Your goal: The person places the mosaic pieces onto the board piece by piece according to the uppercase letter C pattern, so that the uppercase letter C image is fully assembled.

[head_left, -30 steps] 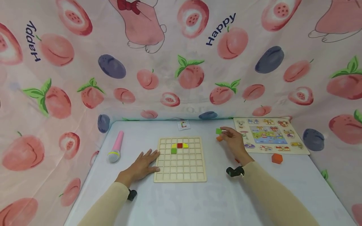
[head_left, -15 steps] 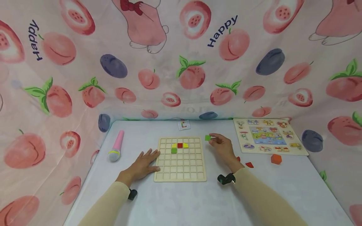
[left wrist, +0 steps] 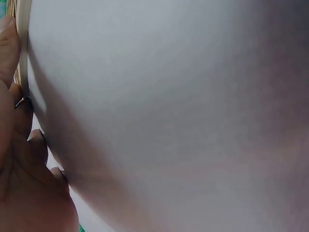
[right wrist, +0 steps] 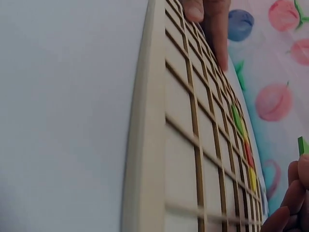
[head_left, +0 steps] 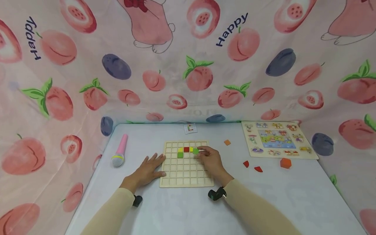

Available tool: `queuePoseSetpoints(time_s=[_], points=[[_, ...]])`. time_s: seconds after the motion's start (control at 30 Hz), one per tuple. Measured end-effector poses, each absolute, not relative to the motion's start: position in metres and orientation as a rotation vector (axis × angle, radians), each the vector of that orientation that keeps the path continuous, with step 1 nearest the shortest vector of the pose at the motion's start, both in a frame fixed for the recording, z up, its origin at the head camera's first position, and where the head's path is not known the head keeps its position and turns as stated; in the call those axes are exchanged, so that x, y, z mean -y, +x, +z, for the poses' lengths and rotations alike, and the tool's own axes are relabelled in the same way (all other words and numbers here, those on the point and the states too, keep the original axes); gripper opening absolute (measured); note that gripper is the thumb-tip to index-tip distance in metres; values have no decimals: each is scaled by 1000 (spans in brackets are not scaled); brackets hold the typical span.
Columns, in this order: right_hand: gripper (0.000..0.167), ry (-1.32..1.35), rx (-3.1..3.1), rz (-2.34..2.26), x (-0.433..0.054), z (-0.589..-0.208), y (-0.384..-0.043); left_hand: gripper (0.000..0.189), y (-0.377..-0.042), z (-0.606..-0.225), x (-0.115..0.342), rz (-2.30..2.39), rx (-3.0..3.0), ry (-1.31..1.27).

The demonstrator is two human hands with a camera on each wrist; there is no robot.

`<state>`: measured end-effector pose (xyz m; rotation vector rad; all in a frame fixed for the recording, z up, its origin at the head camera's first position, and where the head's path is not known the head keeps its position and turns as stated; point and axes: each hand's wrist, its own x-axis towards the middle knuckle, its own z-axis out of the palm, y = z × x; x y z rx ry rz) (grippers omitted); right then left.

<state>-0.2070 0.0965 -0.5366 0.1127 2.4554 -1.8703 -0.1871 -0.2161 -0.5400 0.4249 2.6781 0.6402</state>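
A wooden grid board (head_left: 188, 182) lies on the white table. Set in its upper cells are a red square tile (head_left: 186, 149), a yellow piece on either side of it, and a green square tile (head_left: 180, 154) below the left yellow one. My left hand (head_left: 146, 172) rests flat, fingers spread, its fingertips at the board's left edge. Above the upper right cells, my right hand (head_left: 212, 163) pinches another green tile (head_left: 195, 151) between thumb and fingers, beside the right yellow piece (head_left: 191, 149). In the right wrist view this held tile (right wrist: 303, 146) shows at the far right.
A small pattern card (head_left: 190, 128) lies behind the board. To the left is a pink toy microphone (head_left: 120, 151). On the right lie an orange tile (head_left: 227, 142), two red pieces (head_left: 258, 169), an orange-red block (head_left: 285, 163) and a picture puzzle board (head_left: 304, 155).
My right hand has carried the green tile leftward from beside the orange tile to over the board. The orange tile and red pieces are uncovered. My left hand stays in place.
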Motion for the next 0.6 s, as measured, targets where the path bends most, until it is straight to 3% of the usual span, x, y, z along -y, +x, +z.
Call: queuePoseSetpoints(time_s=[0.6], points=[[26, -95, -2667, -1661, -40, -555, -199, 86, -189, -542, 218, 611, -2683, 488]])
